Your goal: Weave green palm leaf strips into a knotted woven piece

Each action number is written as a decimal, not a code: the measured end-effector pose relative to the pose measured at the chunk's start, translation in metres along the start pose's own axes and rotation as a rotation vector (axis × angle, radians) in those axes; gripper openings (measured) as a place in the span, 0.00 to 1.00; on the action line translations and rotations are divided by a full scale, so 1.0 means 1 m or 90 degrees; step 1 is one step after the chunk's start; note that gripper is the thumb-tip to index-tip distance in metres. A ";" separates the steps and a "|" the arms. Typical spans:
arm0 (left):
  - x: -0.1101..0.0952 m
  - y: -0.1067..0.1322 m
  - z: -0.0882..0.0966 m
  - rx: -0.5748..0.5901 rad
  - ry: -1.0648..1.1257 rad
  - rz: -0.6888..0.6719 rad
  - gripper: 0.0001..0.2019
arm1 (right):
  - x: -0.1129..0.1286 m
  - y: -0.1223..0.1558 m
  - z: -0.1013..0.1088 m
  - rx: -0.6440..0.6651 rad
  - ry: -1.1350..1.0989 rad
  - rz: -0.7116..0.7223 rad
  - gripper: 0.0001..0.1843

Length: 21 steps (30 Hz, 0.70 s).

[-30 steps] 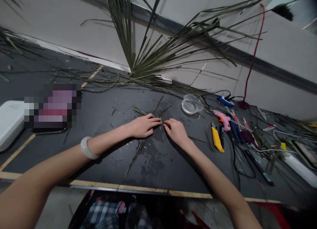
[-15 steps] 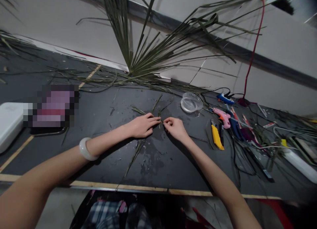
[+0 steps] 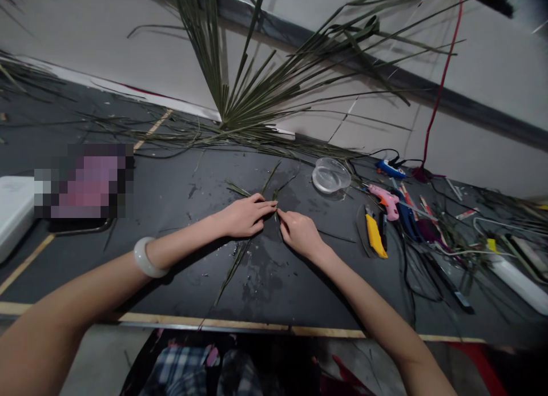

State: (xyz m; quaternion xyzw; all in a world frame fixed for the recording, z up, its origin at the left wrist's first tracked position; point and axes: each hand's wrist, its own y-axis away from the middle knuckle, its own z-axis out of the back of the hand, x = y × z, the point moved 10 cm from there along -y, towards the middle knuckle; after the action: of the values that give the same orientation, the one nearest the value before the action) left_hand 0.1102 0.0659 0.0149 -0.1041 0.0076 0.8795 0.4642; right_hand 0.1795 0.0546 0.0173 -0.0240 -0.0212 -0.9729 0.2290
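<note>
My left hand (image 3: pixel 244 216) pinches thin green palm leaf strips (image 3: pixel 257 186) at its fingertips, above the black table (image 3: pixel 299 293). My right hand (image 3: pixel 299 233) meets it from the other side, its fingertips on the same strips. The exact grip is partly hidden by my fingers. A long strip (image 3: pixel 233 270) runs from under my hands toward the near table edge. A white bangle (image 3: pixel 148 258) circles my left wrist. A large palm frond (image 3: pixel 240 108) rises behind the table.
A clear glass dish (image 3: pixel 330 175) stands just beyond my hands. To the right lie a pink glue gun (image 3: pixel 384 201), a yellow utility knife (image 3: pixel 374 236), a blue glue gun (image 3: pixel 390 168), tangled cables and a white power strip (image 3: pixel 518 282). A white box (image 3: pixel 12 213) sits at the left.
My right hand has shifted slightly left and closer to my left hand, its fingers straighter along the strips. The whole view has tilted slightly.
</note>
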 end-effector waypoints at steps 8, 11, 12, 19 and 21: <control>0.001 -0.001 0.000 -0.002 0.000 0.011 0.27 | 0.008 0.001 -0.004 0.065 0.053 0.021 0.25; 0.000 -0.002 -0.002 0.011 -0.016 0.010 0.27 | 0.006 0.001 -0.002 0.057 0.031 0.017 0.24; 0.000 -0.003 -0.003 0.016 -0.022 0.011 0.27 | 0.006 0.002 -0.001 0.050 0.016 0.014 0.24; -0.001 -0.004 -0.004 0.023 -0.047 0.019 0.27 | 0.002 0.008 0.006 0.019 -0.048 0.005 0.22; -0.001 -0.004 -0.004 0.022 -0.049 0.019 0.27 | 0.004 0.008 0.007 0.002 -0.053 0.010 0.22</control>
State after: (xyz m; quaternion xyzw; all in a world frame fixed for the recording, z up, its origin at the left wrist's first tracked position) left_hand 0.1150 0.0668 0.0118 -0.0622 0.0063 0.8895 0.4527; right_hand 0.1803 0.0458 0.0246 -0.0642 -0.0322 -0.9692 0.2356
